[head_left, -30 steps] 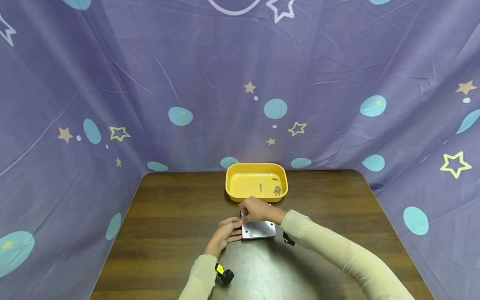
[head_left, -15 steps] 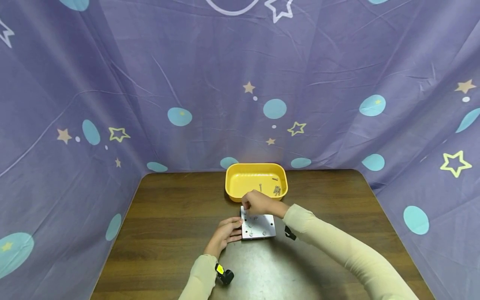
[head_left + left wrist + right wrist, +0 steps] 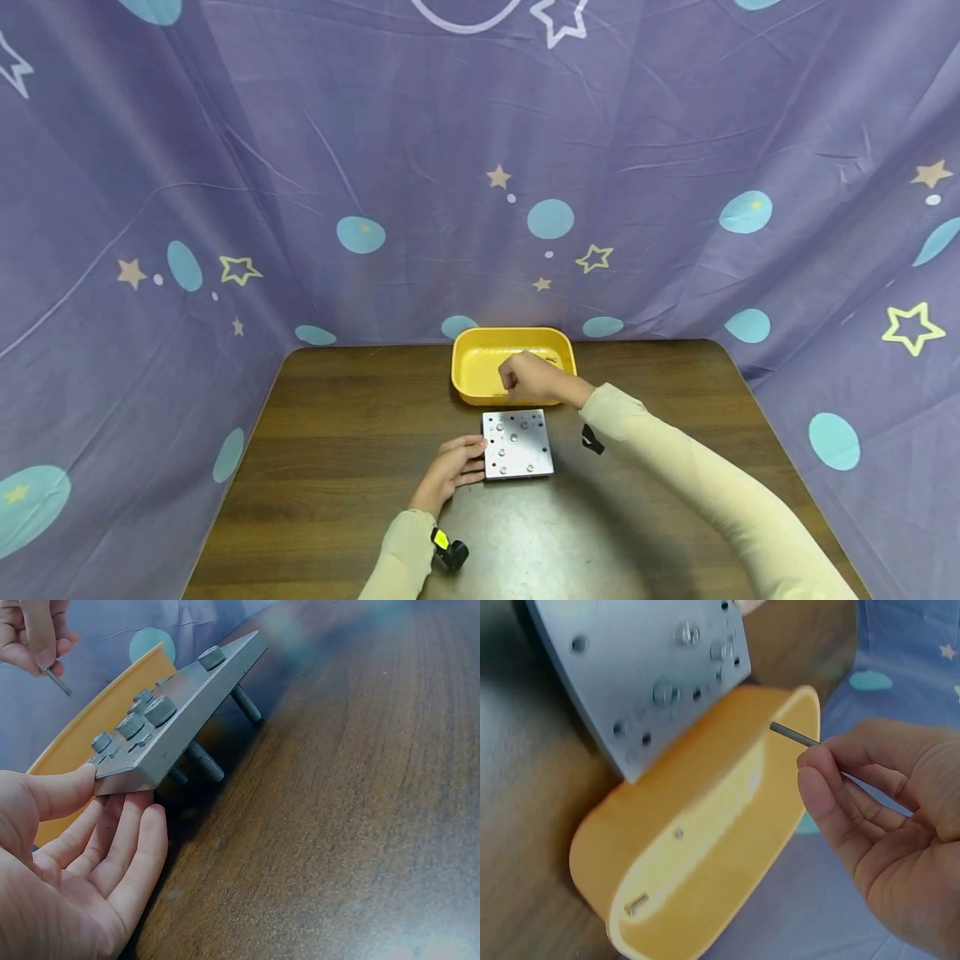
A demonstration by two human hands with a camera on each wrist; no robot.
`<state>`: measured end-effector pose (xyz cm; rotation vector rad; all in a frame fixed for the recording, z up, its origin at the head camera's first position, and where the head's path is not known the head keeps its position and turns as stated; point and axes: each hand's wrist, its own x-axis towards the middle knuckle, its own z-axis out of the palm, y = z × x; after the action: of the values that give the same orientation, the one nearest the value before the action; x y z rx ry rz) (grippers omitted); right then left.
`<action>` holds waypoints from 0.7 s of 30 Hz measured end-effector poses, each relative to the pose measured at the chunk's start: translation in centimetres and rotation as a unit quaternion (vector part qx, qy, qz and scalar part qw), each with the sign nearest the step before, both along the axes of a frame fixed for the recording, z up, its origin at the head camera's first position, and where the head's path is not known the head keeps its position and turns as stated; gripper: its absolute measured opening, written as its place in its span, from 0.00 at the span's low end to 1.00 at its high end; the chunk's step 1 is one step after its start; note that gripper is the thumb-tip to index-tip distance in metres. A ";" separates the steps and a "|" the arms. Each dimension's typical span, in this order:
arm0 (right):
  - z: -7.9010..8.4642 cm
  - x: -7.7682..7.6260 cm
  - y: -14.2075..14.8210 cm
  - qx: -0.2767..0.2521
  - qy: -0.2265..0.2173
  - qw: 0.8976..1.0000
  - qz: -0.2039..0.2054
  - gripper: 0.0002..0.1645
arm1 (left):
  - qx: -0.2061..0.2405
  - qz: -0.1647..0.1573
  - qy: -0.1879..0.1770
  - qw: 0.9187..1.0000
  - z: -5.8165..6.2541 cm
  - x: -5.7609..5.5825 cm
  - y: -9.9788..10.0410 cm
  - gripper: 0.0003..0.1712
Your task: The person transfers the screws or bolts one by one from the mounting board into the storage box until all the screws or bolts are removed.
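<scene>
A square silver metal plate [image 3: 531, 446] with holes lies raised on the table, several socket-head bolts [image 3: 160, 710] standing in it. Their threaded shanks [image 3: 204, 761] stick out below, as the left wrist view shows. My left hand [image 3: 450, 468] grips the plate's left edge, thumb on top and fingertips against its underside. Over the front part of the yellow tray [image 3: 462, 385] hovers my right hand [image 3: 531, 375]. Its thumb and index finger pinch a thin metal bolt [image 3: 793, 733], clear of the plate; the bolt's head is hidden by the fingers.
Loose bolts [image 3: 636, 904] lie inside the yellow tray, which stands just behind the plate at the table's back edge. The brown wooden table [image 3: 345, 433] extends to both sides. A purple patterned curtain [image 3: 420, 167] hangs around it.
My right hand has lifted off the plate's far left corner and moved back and to the right, over the tray. The left hand stays at the plate's left edge.
</scene>
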<state>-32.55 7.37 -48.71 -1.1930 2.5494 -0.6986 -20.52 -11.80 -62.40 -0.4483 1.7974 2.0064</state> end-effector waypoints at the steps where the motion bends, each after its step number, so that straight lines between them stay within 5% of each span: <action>1: 0.2 -0.3 0.2 0.002 -0.002 1.000 -0.006 0.12 | 0.000 -0.001 0.000 1.000 -0.1 0.0 0.0 0.24; 11: 1.3 -3.8 1.7 0.030 -0.020 0.998 -0.060 0.10 | -0.003 -0.005 -0.005 1.000 -0.2 -0.2 -0.3 0.25; 21: 0.8 -5.4 2.2 0.068 -0.073 0.989 -0.108 0.10 | -0.007 0.001 -0.007 1.000 0.2 -0.1 -0.1 0.23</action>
<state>-37.92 9.56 -47.88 -0.7996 2.5783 -0.6197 -20.62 -11.88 -62.24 -0.4664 1.8048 1.9877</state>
